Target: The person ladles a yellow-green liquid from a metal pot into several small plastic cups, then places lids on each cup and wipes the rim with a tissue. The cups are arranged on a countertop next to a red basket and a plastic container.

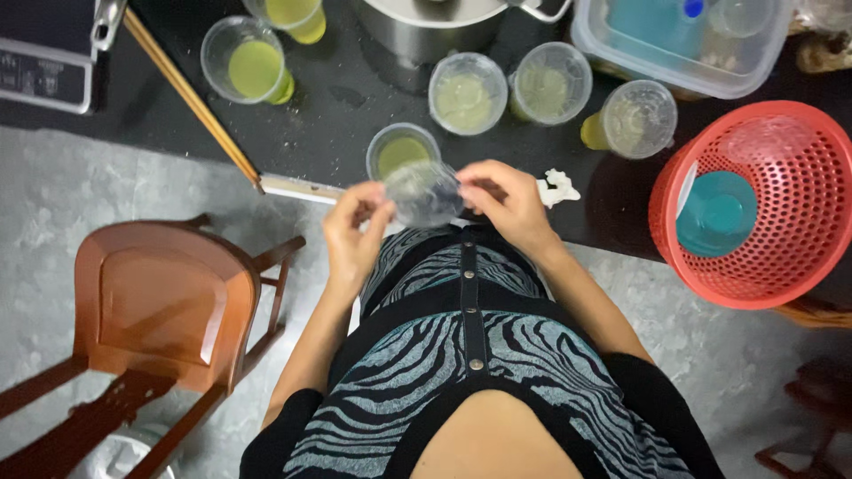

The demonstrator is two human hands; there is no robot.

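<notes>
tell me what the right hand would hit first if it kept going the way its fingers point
The right hand points left across the body, so it would likely meet the clear plastic lid it already pinches, then the left hand on the lid's other edge. Depth is hard to judge.

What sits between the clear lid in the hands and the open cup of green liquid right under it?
Nothing visible. The left hand and right hand hold the clear lid by its edges just above the nearest cup, overlapping its near rim. The cup's mouth looks open.

A clear round plastic lid (423,192), held flat between both hands, hovers beside a green-filled cup (401,151).
</notes>
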